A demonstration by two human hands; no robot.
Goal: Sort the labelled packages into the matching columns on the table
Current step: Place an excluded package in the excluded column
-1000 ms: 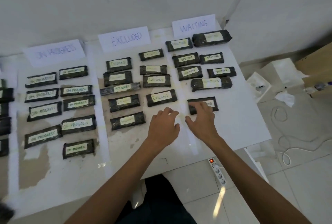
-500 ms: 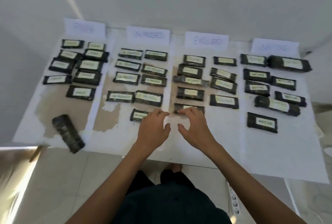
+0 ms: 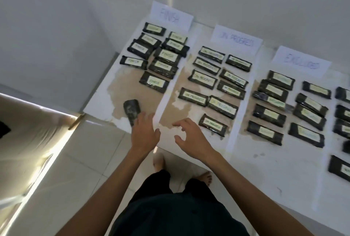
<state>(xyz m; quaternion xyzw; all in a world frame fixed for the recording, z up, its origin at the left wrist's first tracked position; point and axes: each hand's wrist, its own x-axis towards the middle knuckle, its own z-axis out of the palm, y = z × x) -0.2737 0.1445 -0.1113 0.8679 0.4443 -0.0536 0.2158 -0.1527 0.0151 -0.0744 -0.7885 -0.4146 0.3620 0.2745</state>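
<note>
Now the label-hidden package (image 3: 131, 110) lies alone near the table's (image 3: 265, 169) front-left corner, below the FINISH column (image 3: 154, 84). The left hand (image 3: 144, 135), half a second ago further right among the rows, lays spread fingers on its near end. The right hand (image 3: 191, 137) has followed, loosely open, holding nothing.

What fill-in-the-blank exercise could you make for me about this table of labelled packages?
The leftmost sign reads ____.
The left hand is at the one package that shows no ____.
The right hand holds ____.
The EXCLUDED sign stands right of the sign reading ON ____.
Missing words: FINISH; label; nothing; PROGRESS
</note>
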